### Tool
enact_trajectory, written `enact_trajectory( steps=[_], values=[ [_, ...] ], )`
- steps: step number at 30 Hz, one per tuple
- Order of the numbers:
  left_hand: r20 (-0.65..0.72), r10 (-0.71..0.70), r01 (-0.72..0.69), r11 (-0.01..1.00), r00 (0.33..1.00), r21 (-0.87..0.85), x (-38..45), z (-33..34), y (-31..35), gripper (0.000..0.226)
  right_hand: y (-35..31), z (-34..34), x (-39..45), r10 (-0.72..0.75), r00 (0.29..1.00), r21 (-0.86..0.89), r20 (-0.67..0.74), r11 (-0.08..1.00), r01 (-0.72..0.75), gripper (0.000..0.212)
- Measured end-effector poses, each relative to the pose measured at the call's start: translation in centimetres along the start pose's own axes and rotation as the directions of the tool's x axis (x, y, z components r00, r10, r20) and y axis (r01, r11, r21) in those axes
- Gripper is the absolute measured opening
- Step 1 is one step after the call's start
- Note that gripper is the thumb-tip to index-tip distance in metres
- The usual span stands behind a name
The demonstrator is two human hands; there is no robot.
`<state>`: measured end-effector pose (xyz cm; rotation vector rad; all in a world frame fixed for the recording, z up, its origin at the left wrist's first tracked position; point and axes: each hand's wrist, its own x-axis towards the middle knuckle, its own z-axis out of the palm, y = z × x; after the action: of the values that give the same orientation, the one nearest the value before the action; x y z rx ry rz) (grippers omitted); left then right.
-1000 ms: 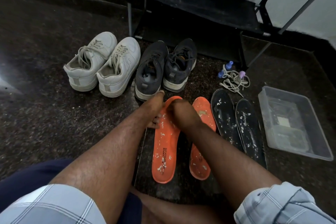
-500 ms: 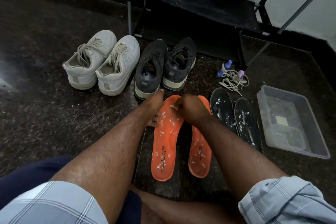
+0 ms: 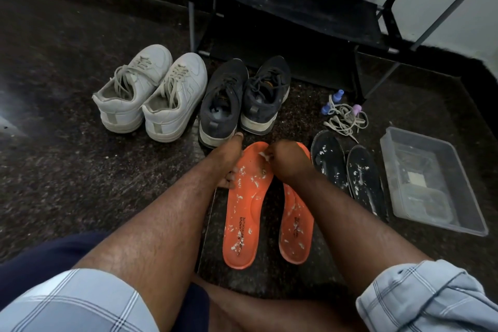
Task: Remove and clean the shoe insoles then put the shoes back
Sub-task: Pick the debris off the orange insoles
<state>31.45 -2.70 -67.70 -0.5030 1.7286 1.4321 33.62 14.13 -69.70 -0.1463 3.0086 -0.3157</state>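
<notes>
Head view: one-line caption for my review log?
Left hand steadies an orange insole while the right hand works at its toe.

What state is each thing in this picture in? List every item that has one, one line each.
Left orange insole: flat on floor, flecked white.
Right orange insole: flat, flecked.
Black insoles: flat, flecked.
White shoes: upright, laced.
Dark shoes: upright, laced.
Clear tub: open, lidless.
Loose laces: tangled.
Left hand: steadying left orange insole.
Right hand: curled over its toe end.
</notes>
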Motion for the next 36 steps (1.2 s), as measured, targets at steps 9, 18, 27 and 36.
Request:
enact_trajectory(
  steps=[9,18,27,36],
  values=[
    [0.012,0.001,-0.001,1.0,1.0,0.009,-0.2,-0.1,0.1,0.062,-2.3,-0.7,-1.1,-0.02,0.997,0.253,-0.077,0.967,0.039,0.022],
    [-0.011,0.008,-0.008,1.0,1.0,0.002,-0.2,0.2,0.0,0.069,-5.0,0.8,-0.4,-0.239,0.969,0.061,0.061,0.97,0.236,0.023],
    [-0.002,0.007,-0.007,1.0,1.0,0.008,-0.5,0.2,0.1,0.058,-4.9,1.0,-0.9,-0.279,0.951,0.02,0.132,0.96,0.279,0.017],
    [-0.001,0.007,-0.007,1.0,1.0,0.018,-0.6,0.2,0.2,0.056,-4.8,1.3,-1.1,-0.296,0.949,-0.018,0.11,0.954,0.3,0.018]
  ],
)
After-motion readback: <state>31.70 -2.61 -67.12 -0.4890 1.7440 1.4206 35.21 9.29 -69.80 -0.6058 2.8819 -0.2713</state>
